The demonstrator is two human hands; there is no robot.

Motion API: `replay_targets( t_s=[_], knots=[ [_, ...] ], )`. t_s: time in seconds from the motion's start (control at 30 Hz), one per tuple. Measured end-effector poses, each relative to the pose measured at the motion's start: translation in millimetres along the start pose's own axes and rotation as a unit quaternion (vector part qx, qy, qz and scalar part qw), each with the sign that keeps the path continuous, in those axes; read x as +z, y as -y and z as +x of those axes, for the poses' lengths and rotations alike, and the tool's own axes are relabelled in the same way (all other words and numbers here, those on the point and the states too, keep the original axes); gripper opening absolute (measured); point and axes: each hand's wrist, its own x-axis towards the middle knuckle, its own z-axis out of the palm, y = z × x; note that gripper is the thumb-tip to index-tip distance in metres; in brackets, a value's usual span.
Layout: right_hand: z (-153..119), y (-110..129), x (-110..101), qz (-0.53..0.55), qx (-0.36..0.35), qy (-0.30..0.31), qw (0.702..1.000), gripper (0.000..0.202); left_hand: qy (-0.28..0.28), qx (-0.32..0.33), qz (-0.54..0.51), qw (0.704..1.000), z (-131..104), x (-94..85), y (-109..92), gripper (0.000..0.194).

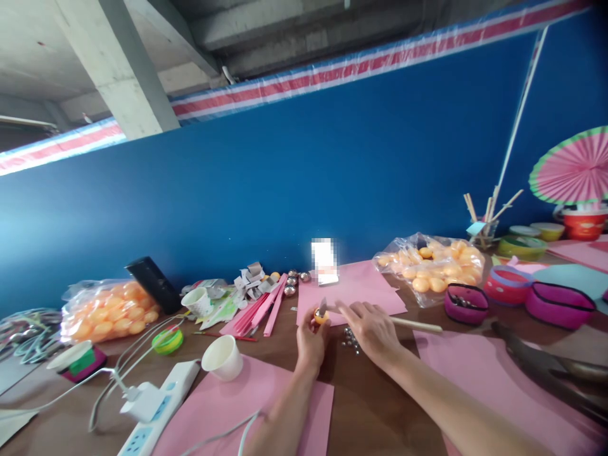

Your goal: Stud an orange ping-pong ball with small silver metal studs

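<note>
An orange ball (322,318), round like a table-tennis ball, is held between the fingers of my left hand (311,342). My right hand (373,326) is closed around a hammer-like tool (418,325). Its pale wooden handle sticks out to the right of the hand, and its grey head stands at the top of the ball. Whether the head touches the ball, I cannot tell. Small shiny metal pieces (350,341) lie on the brown table between my hands. Behind the left hand is a pink paper sheet (356,288).
Bags of orange balls stand at left (111,310) and right (432,266). A white paper cup (222,358) and a power strip (159,411) with cables are left of my forearm. Pink strips (256,311), silvery balls (291,285), and a magenta container (465,305) sit farther back.
</note>
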Motion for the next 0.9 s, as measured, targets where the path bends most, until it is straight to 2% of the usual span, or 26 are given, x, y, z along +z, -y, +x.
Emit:
replay_targets(
  t_s=[0.13,0.27,0.4,0.53,0.67,0.8,0.9],
  knots=[
    [-0.1,0.2,0.7,0.003,0.007,-0.014,1.0,0.041,0.013,0.017,0.005,1.0,-1.0,0.1,0.6,0.044],
    [0.1,0.6,0.0,0.005,-0.002,-0.002,1.0,0.043,-0.002,0.008,0.009,1.0,-1.4,0.2,0.3,0.044],
    [0.5,0.5,-1.0,0.006,0.0,-0.024,1.0,0.041,0.001,0.015,-0.008,1.0,-0.6,0.4,1.3,0.045],
    [0.1,0.2,-0.3,0.0,-0.001,-0.006,1.0,0.044,-0.011,-0.003,-0.007,1.0,-0.4,0.2,1.3,0.047],
    [-0.6,-0.8,1.7,0.001,0.004,-0.008,1.0,0.042,0.004,0.019,-0.006,1.0,0.2,-1.4,2.1,0.047],
    [-0.8,-1.1,2.8,0.0,0.004,0.002,1.0,0.043,-0.014,0.003,0.014,1.0,2.0,-2.6,4.0,0.048],
    [-0.8,-0.5,1.9,0.001,0.002,-0.014,1.0,0.041,-0.002,0.013,0.007,1.0,2.1,-2.5,3.5,0.049]
  ],
)
